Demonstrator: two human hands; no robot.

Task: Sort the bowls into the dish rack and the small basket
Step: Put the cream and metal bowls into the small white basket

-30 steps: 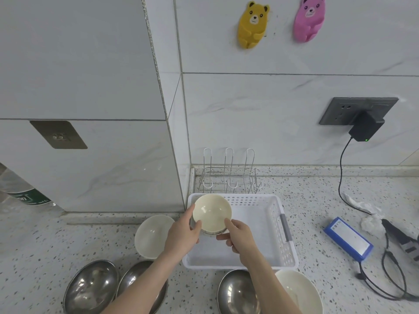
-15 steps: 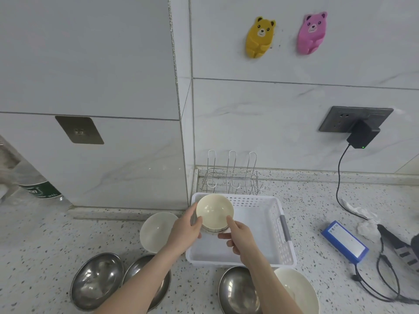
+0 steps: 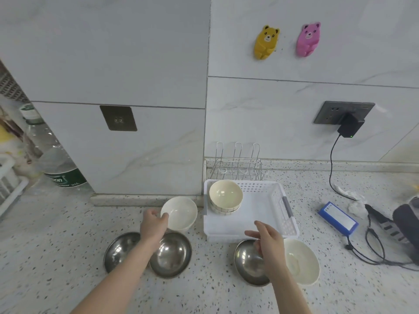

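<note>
My left hand point(image 3: 152, 225) pinches the near rim of a white bowl point(image 3: 180, 213) that stands on the bench point(image 3: 56, 241) just left of the white basket point(image 3: 286, 214); thumb and fingers point(image 3: 165, 215) curl over its edge. My right hand point(image 3: 268, 240) hovers with fingers loosely spread and holding nothing, above a steel bowl point(image 3: 246, 261) at the basket's near edge. A cream bowl point(image 3: 225, 194), seemingly atop another, sits in the basket's far-left corner. Under my left forearm lie two more steel bowls point(image 3: 170, 257), side by side. A wide white bowl point(image 3: 301, 261) lies right of my right hand. The wire dish rack point(image 3: 237, 165) stands behind the basket against the wall.
</note>
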